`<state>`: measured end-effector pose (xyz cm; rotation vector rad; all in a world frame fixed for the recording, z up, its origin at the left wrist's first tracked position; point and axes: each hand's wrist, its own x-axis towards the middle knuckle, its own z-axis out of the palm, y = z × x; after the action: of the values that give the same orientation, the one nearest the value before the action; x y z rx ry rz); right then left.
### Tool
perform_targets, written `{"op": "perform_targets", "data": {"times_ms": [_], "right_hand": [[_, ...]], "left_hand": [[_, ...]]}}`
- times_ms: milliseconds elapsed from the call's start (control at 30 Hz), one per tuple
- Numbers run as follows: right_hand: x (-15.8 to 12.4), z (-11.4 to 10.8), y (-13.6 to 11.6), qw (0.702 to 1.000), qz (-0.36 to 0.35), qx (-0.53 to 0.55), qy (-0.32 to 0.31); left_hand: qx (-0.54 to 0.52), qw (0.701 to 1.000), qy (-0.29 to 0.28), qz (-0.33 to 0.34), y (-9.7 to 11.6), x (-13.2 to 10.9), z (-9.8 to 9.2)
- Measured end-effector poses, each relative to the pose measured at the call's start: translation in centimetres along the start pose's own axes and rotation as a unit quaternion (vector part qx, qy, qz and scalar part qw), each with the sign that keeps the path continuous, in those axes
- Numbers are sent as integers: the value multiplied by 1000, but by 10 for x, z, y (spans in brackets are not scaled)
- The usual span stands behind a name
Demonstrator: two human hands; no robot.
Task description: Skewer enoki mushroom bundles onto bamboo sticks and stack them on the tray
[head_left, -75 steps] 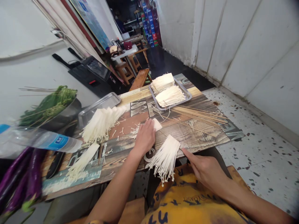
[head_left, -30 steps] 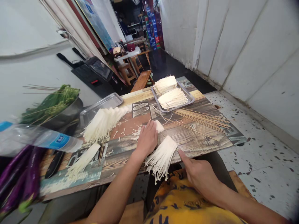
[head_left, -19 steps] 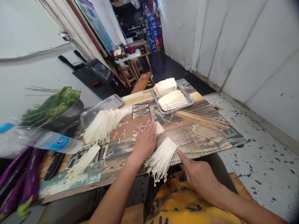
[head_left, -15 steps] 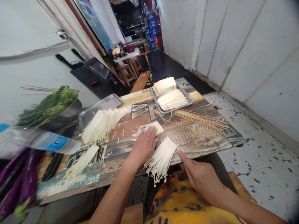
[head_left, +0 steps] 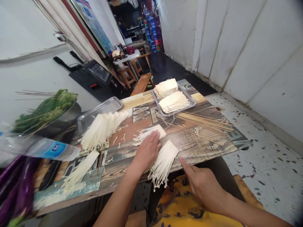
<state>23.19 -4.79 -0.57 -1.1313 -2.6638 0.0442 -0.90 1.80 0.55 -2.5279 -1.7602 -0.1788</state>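
My left hand (head_left: 148, 149) lies flat, palm down, on a fanned bunch of enoki mushrooms (head_left: 161, 130) on the wooden-patterned table. A second enoki bunch (head_left: 167, 157) sits nearer to me, its thin stems and caps hanging over the table's front edge. My right hand (head_left: 203, 181) is closed, its index finger stretched along a thin bamboo skewer (head_left: 179, 156) that runs into this nearer bunch. Most of the skewer is hidden by the hand and the mushrooms. To the left lie a loose enoki slab (head_left: 82, 170) and a larger row of enoki (head_left: 101, 129).
A metal tray (head_left: 193, 102) holds stacked enoki, beside loose bamboo skewers (head_left: 205, 121). At left are an unfilled tray (head_left: 99, 110), a bowl of greens (head_left: 47, 113), a plastic bottle (head_left: 56, 149), a black-handled knife (head_left: 50, 175) and purple eggplants (head_left: 28, 183).
Both hands keep nearly the same place and grip. The right hand and the nearer enoki bunch have shifted slightly lower in view.
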Motion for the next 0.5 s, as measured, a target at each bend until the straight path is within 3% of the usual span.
{"op": "perform_targets", "data": {"times_ms": [333,500], "right_hand": [[26,-12,-16,995,46,-63,-65],[34,-18,-18,991,65,-56,-105]], "left_hand": [[10,999,-11,29,-5,5,-5],[-33,999,-4,31,-12,9,-11]]}}
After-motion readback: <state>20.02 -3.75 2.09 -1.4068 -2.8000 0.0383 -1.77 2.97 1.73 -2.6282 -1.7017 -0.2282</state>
